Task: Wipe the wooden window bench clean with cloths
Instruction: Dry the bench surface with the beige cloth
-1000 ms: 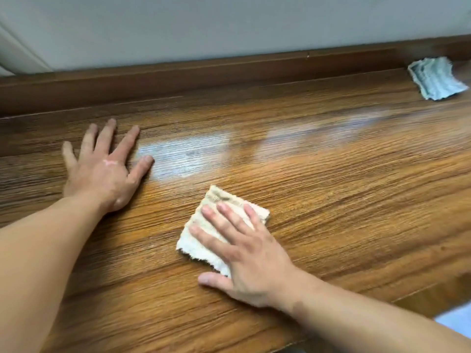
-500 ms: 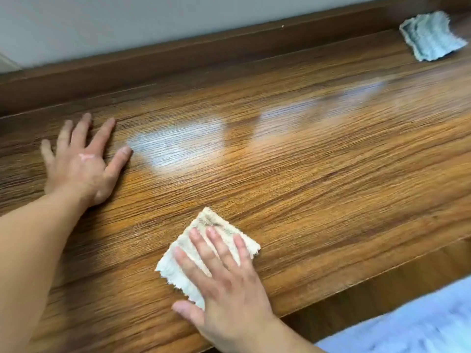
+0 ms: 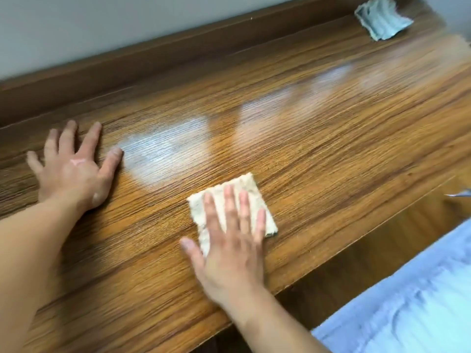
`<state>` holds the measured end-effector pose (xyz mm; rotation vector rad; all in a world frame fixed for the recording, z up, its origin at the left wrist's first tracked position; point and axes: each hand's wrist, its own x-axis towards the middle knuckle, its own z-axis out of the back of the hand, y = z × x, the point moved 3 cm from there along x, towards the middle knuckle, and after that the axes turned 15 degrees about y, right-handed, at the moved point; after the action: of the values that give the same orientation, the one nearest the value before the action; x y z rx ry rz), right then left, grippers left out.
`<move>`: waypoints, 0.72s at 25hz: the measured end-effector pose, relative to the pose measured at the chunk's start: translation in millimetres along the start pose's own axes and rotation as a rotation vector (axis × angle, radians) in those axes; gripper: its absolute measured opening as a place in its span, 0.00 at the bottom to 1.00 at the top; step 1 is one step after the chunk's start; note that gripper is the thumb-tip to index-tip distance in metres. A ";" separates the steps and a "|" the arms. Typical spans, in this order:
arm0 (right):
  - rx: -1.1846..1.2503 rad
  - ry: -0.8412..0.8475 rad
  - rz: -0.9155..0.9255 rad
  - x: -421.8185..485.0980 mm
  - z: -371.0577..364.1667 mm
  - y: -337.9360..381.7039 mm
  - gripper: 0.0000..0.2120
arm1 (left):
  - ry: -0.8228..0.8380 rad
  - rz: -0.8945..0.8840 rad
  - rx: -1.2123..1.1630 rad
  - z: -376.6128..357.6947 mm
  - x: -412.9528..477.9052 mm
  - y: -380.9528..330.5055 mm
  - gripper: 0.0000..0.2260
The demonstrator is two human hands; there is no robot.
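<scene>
The bench (image 3: 331,154) is warm orange-brown, streaked with fine dark grain lines, with pale whitish sheen patches from 10 o'clock to 1 o'clock. The cloth (image 3: 248,183) near centre is cream-beige with faint ribbing. At 1 o'clock, a second cloth (image 3: 381,17) is pale grey-green with thin stripes. The back ledge (image 3: 178,57) is plain dark brown, the wall (image 3: 127,29) off-white. At 5 o'clock, fabric (image 3: 407,301) is light blue-white.

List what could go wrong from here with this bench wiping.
1. The right hand only presses the beige cloth with flat fingers, close to the bench's front edge; the cloth may slip out or slide off.
2. The left hand lies flat on the wood, so it may leave marks, and that patch could get missed.
3. The blue-grey cloth covers the far corner, which may stay unwiped.
</scene>
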<state>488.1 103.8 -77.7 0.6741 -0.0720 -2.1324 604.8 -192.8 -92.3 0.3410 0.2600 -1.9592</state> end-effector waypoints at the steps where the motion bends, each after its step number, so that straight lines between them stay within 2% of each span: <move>1: -0.029 0.014 0.137 -38.0 -24.7 29.4 0.41 | -0.008 -0.002 0.000 -1.1 1.5 -0.1 0.36; 3: -0.106 0.050 0.283 -67.0 -36.6 20.0 0.40 | 0.007 -0.002 0.014 -2.0 2.1 -2.6 0.36; 4: -0.164 0.028 0.252 -59.8 -26.4 -15.6 0.39 | 0.020 -0.009 0.008 -2.5 1.4 -3.5 0.36; 6: -0.158 0.004 -0.009 -32.5 15.5 -109.4 0.39 | 0.010 -0.036 -0.034 -2.7 2.9 -5.4 0.36; 8: -0.023 -0.007 -0.347 -10.2 61.0 -183.3 0.42 | -0.012 -0.048 -0.054 -5.2 10.0 -2.5 0.37; 10: 0.043 -0.047 -0.513 -6.0 70.1 -199.6 0.44 | -0.007 -0.052 -0.068 -11.1 17.2 2.1 0.38; 11: 0.069 -0.075 -0.522 -10.7 58.5 -185.1 0.45 | 0.000 -0.052 -0.088 -13.8 20.3 4.9 0.38; 13: 0.041 -0.146 -0.445 -40.1 13.6 -111.7 0.44 | 0.018 -0.062 -0.131 -15.3 23.2 8.5 0.39; 16: -0.057 -0.092 -0.138 -101.1 -72.4 29.4 0.47 | 0.014 -0.068 -0.068 -10.1 16.8 5.8 0.38; 18: -0.105 0.016 0.049 -122.7 -103.8 83.3 0.48 | 0.024 -0.060 -0.020 -4.9 7.0 -2.3 0.36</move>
<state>657.9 165.6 -88.3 0.6211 0.0320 -2.0679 600.6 -196.2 -99.3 0.3473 0.3085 -2.0114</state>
